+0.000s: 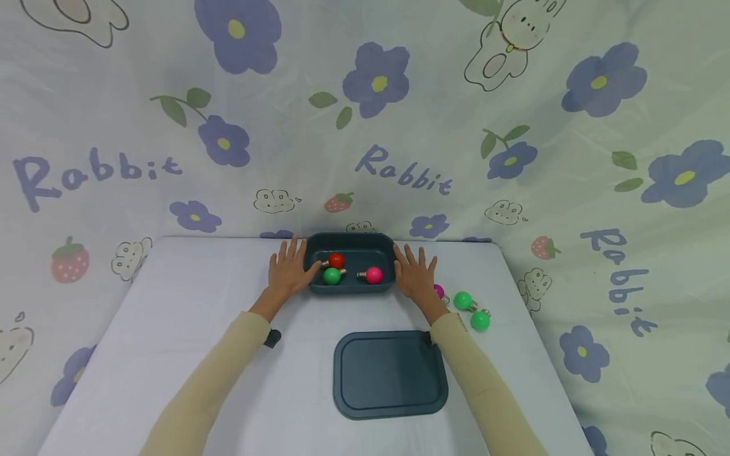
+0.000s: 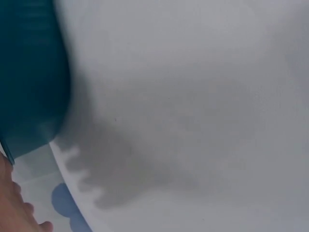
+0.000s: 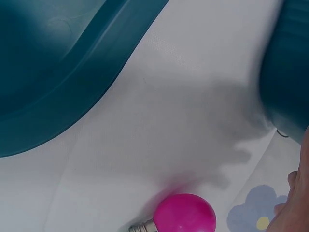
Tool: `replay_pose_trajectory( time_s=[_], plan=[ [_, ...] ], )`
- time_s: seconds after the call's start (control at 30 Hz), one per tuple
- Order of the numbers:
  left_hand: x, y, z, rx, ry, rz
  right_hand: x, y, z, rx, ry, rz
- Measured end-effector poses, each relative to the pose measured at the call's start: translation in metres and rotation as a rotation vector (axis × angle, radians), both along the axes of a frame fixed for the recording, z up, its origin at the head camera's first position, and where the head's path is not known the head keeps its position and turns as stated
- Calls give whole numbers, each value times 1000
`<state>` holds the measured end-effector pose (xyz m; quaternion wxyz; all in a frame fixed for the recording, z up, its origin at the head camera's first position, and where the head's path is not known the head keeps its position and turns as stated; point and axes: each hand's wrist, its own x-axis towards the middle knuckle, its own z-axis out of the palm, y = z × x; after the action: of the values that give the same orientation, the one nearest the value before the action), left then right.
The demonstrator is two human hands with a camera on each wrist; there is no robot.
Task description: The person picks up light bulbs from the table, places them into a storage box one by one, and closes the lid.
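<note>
The dark blue-green box (image 1: pixel 350 289) sits just above the centre of the head view, its long axis running left to right. It holds 3 bulbs: the red bulb (image 1: pixel 336 260) and the pink bulb (image 1: pixel 374 275) point their metal bases left, while 1 green bulb (image 1: pixel 331 276), below the red, points its base right and slightly up.

Both forearms reach up from the bottom edge of the head view in beige sleeves (image 1: pixel 213 373), slanting toward each other. The left hand (image 1: pixel 287 270) lies at the box's left end, fingers straight, spread and pointing up the frame, the thumb angled to the rim. The right hand (image 1: pixel 415 273) mirrors it at the right end, fingers also straight and spread, their inner edge against the box. Neither hand pinches anything.

Right of centre, partly hidden behind the right wrist, lies a magenta bulb (image 1: pixel 438 291); beside it are 2 more green bulbs, the upper (image 1: pixel 463 299) with its base toward the lower right, the lower (image 1: pixel 480 321) with its base toward the upper right. A flat lid (image 1: pixel 390 375) lies at lower centre, its long axis also left to right.
</note>
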<state>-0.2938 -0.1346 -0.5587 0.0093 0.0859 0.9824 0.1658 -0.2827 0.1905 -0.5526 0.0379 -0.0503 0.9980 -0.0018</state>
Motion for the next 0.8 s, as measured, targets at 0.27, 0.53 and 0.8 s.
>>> replay_pose_trajectory(
  time_s=[0.27,0.53,0.8],
  plan=[
    [2,1,0,-2,-4,2,-3,3,-4,-33,0,10],
    [3,1,1,1,-3,3,-2,12,4,-204,33,65],
    [6,1,2,12,-12,14,17,42,4,-482,203,111]
  ],
)
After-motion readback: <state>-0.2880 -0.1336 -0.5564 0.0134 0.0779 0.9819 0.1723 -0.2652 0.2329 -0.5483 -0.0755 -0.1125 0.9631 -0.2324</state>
